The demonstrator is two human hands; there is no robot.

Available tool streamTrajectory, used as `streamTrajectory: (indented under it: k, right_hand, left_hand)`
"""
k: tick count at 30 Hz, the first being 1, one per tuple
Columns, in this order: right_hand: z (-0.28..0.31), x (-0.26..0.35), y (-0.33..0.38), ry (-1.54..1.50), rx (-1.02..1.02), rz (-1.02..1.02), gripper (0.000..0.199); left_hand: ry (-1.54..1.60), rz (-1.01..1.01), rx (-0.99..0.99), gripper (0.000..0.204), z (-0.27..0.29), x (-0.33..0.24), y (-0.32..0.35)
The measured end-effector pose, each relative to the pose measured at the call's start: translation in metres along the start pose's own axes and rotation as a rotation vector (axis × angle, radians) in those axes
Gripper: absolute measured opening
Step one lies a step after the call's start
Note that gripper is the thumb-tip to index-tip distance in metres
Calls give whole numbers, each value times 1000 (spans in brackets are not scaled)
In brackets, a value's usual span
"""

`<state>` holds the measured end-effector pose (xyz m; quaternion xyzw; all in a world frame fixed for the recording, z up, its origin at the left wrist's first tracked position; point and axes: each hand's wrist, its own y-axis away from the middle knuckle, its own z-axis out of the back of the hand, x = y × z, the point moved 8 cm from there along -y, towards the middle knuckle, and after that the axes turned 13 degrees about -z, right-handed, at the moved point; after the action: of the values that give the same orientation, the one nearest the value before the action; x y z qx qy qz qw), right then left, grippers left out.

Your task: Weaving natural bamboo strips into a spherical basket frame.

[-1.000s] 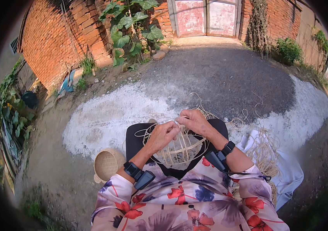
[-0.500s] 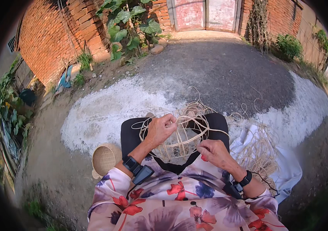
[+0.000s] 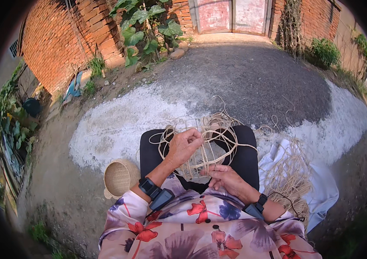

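An open mesh of pale straw-coloured cord rests on my lap, spread between my dark-trousered knees, with loops and loose ends sticking out on its far side. At its left part, my left hand is closed, thumb and forefinger pinching a strand. My right hand lies at the near edge of the mesh, its fingers bent and pointing left, touching the cord there. The fingertips partly overlap the strands, and the exact grip of the right hand is hard to see.
A small round woven basket stands on the ground to my left. To my right, a heap of loose cord lies on a white cloth sheet. Beyond are grey and white ground, leafy plants, brick walls and a faded red double door.
My right hand has moved left and inward, from beside the right knee to the near edge of the mesh. My left hand has shifted only slightly to the right.
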<state>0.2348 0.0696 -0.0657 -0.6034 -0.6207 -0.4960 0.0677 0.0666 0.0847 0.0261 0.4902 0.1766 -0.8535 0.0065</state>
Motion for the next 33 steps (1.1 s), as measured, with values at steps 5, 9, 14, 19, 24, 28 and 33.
streamTrajectory:
  k: [5, 9, 14, 19, 24, 28, 33]
  right_hand:
    - [6, 0, 0, -112, -8, 43, 20]
    - [7, -4, -5, -96, 40, 17, 14]
    - [7, -6, -6, -78, 24, 18, 15]
    - [6, -4, -5, -23, 11, 36, 14]
    - [7, -4, -6, -17, 14, 42, 13]
    - [7, -5, -5, -44, -15, 38, 15]
    - [13, 25, 24, 368, -436, 368, 13]
  left_hand:
    - [32, -6, -33, 18, 0, 0, 2]
    - [-48, 39, -21, 18, 0, -3, 4]
    - [-57, 29, -36, 19, 2, -11, 6]
    - [-34, -7, -26, 18, -1, -15, 5]
    - [-235, -188, -25, 16, 2, -31, 5]
    - [-293, -303, -13, 13, 5, -47, -1]
    - [-117, -33, 152, 11, -2, -28, -1]
